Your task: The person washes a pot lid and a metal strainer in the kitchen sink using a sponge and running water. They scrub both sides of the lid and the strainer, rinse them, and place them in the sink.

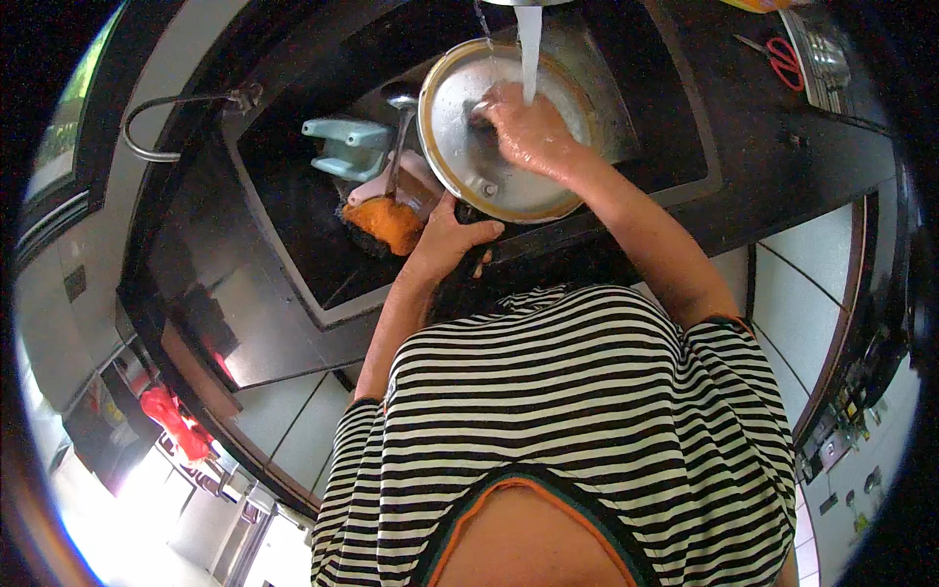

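Note:
A round metal pressure cooker lid [465, 88] with a yellowish rim and a small round fitting leans in the sink below the tap. At its near edge my left hand [450, 240] grips the dark handle, thumb across the top. My right hand [533, 132] lies over the lid's inner face with its fingers curled together. Something small and dark shows at those fingertips; what it is cannot be made out. Water [529, 59] streams from the tap down onto the right hand, which is wet.
Left of the lid lie a ladle [401, 102], a light blue plastic piece [348, 147], a pink item [367, 191] and an orange cloth-like item [385, 223]. A curved metal spout [132, 132] is farther left. Red-handled scissors [784, 65] rest at the right beside a metal rack [827, 68].

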{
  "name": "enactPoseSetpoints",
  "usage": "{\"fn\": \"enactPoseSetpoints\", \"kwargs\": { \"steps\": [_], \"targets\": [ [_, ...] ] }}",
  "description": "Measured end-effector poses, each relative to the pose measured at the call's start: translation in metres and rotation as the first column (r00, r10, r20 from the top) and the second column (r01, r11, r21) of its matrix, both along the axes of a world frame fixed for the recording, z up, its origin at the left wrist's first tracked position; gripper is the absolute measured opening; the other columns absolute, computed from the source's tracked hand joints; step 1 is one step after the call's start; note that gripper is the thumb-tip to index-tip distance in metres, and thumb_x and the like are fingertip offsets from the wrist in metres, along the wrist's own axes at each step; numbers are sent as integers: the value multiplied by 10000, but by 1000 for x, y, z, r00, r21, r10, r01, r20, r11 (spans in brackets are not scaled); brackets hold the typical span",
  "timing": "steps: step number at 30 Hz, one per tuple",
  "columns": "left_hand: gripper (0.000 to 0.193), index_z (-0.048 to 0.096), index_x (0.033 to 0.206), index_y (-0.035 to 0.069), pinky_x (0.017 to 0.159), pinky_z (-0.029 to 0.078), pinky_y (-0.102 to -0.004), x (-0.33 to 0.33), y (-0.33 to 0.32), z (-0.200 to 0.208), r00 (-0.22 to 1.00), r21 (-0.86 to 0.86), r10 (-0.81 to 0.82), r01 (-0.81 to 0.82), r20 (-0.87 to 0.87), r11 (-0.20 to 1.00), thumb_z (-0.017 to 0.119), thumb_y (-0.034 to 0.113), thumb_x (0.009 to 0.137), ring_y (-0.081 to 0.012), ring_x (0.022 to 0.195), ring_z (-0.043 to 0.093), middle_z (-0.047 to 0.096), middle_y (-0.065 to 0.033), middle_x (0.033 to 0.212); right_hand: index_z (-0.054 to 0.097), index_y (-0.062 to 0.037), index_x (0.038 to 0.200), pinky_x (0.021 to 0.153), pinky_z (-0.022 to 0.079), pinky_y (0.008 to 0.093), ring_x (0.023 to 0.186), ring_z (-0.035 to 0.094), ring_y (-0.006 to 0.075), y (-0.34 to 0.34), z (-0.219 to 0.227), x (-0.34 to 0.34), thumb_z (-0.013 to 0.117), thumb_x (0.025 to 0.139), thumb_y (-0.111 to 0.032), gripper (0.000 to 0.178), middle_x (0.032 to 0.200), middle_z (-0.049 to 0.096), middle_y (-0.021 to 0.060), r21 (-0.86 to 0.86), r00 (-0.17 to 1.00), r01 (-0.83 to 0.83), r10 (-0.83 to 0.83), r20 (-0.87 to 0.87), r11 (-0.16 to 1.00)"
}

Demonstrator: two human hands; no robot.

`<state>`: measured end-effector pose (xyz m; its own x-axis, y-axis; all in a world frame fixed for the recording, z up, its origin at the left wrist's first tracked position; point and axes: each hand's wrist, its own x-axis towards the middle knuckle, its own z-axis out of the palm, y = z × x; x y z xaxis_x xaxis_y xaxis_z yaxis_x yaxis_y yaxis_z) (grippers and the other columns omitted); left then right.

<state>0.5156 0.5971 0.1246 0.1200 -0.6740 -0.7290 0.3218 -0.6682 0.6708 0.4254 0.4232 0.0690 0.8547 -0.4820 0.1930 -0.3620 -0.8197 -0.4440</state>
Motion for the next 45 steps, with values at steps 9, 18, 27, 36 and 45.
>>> {"fn": "enactPoseSetpoints", "kwargs": {
  "steps": [9,18,27,36,45],
  "targets": [
    [635,347,1288,-1,398,453,-282,-3,-5,-4,992,-36,11,-15,-129,999,682,36,750,-162,527,564,595,-101,843,614,-34,993,841,467,414,987,541,337,16,21,26,524,775,-24,236,1023,577,139,126,995,-47,35,91,991],
    [678,395,1253,-26,546,506,-295,1,4,-33,851,-202,-124,259,509,945,732,95,677,-193,627,608,607,-138,986,604,-34,1056,814,475,426,956,555,351,-5,-23,28,520,845,-135,248,983,571,162,-19,983,121,-117,144,992],
    [712,406,1261,-23,615,524,-288,4,-11,17,912,-55,-75,106,403,993,742,148,657,-199,822,622,576,-163,1121,681,-32,894,825,487,471,1005,554,308,-55,-35,-24,565,760,-117,196,1125,562,144,-388,945,28,-152,-291,921],
    [723,372,1293,-6,600,521,-306,9,-18,10,839,-80,-119,189,532,979,714,105,666,-185,669,616,604,-144,1004,645,-8,1006,853,484,408,977,583,369,21,-14,-55,589,713,-1,298,1059,592,211,655,956,-203,291,-26,728],
    [870,286,1405,52,840,495,-410,-4,-18,-10,564,28,-249,370,788,928,710,181,656,-371,954,626,612,-255,1073,623,-104,1127,861,464,363,1033,538,315,-8,62,-26,572,693,146,503,1133,543,118,86,858,65,-99,505,994]
  ]
}}
